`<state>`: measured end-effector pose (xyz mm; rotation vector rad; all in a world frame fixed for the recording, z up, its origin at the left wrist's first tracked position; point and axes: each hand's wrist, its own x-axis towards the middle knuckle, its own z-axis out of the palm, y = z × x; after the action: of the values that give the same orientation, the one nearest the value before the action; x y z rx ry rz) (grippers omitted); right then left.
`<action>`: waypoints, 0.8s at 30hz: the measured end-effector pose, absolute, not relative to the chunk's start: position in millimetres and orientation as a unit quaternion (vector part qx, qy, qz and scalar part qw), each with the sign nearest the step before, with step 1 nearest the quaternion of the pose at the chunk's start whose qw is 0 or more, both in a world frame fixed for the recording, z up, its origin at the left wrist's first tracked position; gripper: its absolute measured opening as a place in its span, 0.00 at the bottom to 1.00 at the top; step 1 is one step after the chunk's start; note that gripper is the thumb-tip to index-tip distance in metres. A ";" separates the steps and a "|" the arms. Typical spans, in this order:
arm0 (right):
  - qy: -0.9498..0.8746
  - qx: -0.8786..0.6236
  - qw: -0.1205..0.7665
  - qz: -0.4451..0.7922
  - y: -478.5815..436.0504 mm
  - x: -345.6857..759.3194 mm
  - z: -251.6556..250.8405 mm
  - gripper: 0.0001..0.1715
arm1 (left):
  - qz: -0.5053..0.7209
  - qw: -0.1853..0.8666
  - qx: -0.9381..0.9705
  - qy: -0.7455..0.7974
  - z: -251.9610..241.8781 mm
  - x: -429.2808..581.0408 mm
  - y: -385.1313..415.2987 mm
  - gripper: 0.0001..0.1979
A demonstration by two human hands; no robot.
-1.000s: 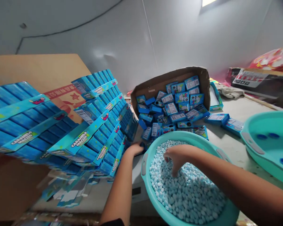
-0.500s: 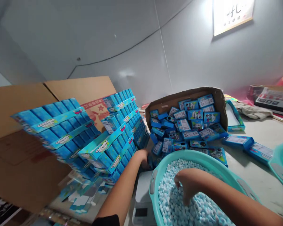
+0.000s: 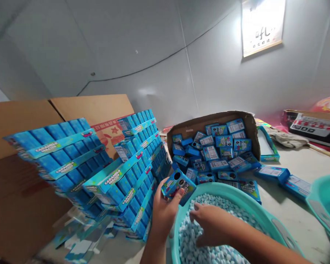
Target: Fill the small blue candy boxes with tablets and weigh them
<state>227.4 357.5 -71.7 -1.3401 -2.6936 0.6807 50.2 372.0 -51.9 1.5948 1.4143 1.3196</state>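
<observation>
My left hand point(image 3: 165, 211) grips a small blue candy box point(image 3: 178, 185), thumb across its printed face, at the left rim of a teal basin point(image 3: 222, 189). Small white and pale-blue candies point(image 3: 188, 240) fill the basin. Over them hovers or rests my right hand point(image 3: 212, 223), its fingers bent with a gap between them and the thumb; no candy shows in it. Just behind the basin, a tipped cardboard carton point(image 3: 172, 132) spills many more blue candy boxes point(image 3: 212, 153).
To the left stand stacked display trays point(image 3: 117, 176) of blue boxes, before a large cardboard box point(image 3: 24, 194). Clear plastic and card scraps point(image 3: 82, 245) lie below them. Loose boxes point(image 3: 271, 171), an open tray point(image 3: 269, 157) and a second teal basin point(image 3: 328, 198) are at the right.
My left hand has come up from beside the carton and now holds a blue candy box near the basin rim. My right hand has shifted slightly left over the candies.
</observation>
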 end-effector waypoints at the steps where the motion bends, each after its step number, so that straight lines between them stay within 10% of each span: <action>1: -0.881 -0.414 0.043 0.224 357.2 226.7 -74.7 0.41 | 0.524 0.348 0.582 0.516 -61.6 58.1 368.0 0.32; 6: -0.898 -0.355 0.006 0.261 353.7 219.3 -79.8 0.57 | 0.613 0.407 0.479 0.478 -94.2 77.2 363.4 0.27; 24: -0.918 -0.367 0.034 0.142 337.3 195.1 -92.9 0.49 | 0.630 0.404 0.436 0.500 -91.3 75.7 372.5 0.25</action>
<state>195.1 337.3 -92.9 -1.1298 -2.8240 0.4367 75.7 372.5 -91.3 1.1008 1.2626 1.5919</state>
